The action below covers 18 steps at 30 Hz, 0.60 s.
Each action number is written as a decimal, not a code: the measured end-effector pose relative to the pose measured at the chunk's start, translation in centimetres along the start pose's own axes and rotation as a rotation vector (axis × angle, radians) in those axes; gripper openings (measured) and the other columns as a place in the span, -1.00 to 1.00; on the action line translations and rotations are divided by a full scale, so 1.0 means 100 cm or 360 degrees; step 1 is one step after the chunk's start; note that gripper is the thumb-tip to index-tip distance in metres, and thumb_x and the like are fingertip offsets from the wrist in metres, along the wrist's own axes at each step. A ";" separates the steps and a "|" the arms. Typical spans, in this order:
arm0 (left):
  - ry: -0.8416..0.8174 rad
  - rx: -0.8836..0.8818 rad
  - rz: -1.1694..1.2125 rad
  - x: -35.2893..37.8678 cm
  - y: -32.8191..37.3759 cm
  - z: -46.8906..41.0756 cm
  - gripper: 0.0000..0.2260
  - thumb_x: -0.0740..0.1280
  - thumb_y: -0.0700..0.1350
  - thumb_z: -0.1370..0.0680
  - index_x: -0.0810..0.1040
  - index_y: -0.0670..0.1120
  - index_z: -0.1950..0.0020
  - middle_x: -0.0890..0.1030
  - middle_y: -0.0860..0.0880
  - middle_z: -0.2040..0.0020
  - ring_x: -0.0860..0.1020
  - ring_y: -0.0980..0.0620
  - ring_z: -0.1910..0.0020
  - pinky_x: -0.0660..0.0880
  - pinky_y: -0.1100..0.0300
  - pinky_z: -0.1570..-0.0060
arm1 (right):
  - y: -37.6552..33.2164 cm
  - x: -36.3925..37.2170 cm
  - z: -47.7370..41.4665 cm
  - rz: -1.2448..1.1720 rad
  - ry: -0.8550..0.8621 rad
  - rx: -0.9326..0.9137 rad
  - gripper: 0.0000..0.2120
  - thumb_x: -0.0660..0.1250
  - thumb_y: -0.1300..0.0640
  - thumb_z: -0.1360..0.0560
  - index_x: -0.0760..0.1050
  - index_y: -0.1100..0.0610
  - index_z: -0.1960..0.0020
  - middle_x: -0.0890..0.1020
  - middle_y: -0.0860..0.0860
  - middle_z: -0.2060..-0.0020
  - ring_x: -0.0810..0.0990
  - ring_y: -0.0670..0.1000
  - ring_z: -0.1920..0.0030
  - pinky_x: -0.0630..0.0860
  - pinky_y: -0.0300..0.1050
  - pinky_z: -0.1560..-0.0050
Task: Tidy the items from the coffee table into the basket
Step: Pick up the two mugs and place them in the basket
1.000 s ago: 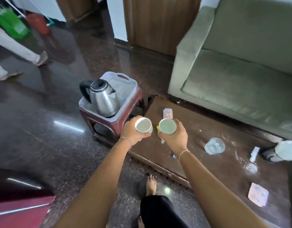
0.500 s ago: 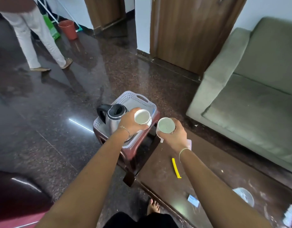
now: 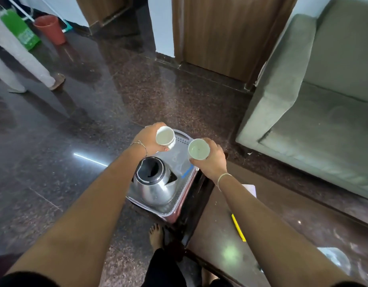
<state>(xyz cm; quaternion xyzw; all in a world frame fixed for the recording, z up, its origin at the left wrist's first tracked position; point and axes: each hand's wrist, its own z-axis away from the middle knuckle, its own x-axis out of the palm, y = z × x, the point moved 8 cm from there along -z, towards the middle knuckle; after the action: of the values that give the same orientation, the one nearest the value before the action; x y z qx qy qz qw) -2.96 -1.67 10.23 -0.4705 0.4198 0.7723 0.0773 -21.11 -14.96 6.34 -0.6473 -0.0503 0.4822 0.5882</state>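
Observation:
My left hand (image 3: 148, 139) grips a small white cup (image 3: 165, 137), held upright above the far end of the white plastic basket (image 3: 182, 139). A second white cup (image 3: 198, 149) is in my right hand (image 3: 213, 162), over the basket's right rim. The basket sits on a dark red stool (image 3: 174, 217) and holds a steel kettle (image 3: 155, 184) with a black lid at its near end. Both cups look empty. The brown coffee table (image 3: 224, 220) lies to the right, under my right forearm.
On the table lie a yellow strip (image 3: 238, 226), a pale card (image 3: 250, 188) and a clear glass item (image 3: 336, 258). A grey-green sofa (image 3: 315, 121) stands to the right. Another person's legs (image 3: 19, 65), a green bag (image 3: 20, 31) and a red bucket (image 3: 50, 27) are at far left. My bare foot (image 3: 156, 235) is by the stool.
Both hands carried the cups from over the table's left end to above the basket. My view shifted left and closer over the stool.

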 end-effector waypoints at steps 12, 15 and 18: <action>-0.0604 0.0230 -0.0450 0.062 -0.096 -0.079 -0.30 0.56 -0.11 -0.31 0.31 0.09 -0.36 0.48 -0.02 -0.30 0.48 -0.11 -0.23 0.44 0.02 -0.17 | 0.038 0.113 -0.055 0.0392 -0.0394 0.0261 -0.26 0.52 0.19 -0.32 0.29 -0.01 -0.42 0.50 0.05 -0.26 0.50 0.12 -0.21 0.42 -0.08 -0.18; -0.0714 0.0277 -0.0540 0.080 -0.111 -0.086 -0.31 0.56 -0.12 -0.31 0.31 0.10 -0.34 0.49 -0.03 -0.27 0.49 -0.11 -0.21 0.45 0.00 -0.14 | 0.047 0.131 -0.059 0.0451 -0.0469 0.0267 -0.27 0.50 0.20 -0.35 0.28 0.00 -0.44 0.48 0.09 -0.28 0.49 0.13 -0.23 0.40 -0.08 -0.18; -0.0834 0.0333 -0.0599 0.098 -0.120 -0.090 -0.37 0.55 -0.12 -0.31 0.33 0.08 -0.28 0.49 -0.05 -0.24 0.49 -0.12 -0.19 0.47 -0.05 -0.13 | 0.052 0.144 -0.064 0.0476 -0.0514 0.0269 -0.28 0.50 0.19 -0.37 0.27 0.00 -0.44 0.48 0.11 -0.27 0.49 0.14 -0.22 0.40 -0.08 -0.18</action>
<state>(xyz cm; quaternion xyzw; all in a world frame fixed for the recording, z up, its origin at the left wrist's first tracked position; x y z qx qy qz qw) 3.85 -3.18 -6.26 -0.3146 0.3683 0.7920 0.3717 -11.76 -11.98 -7.00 -0.5104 -0.0067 0.6638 0.5467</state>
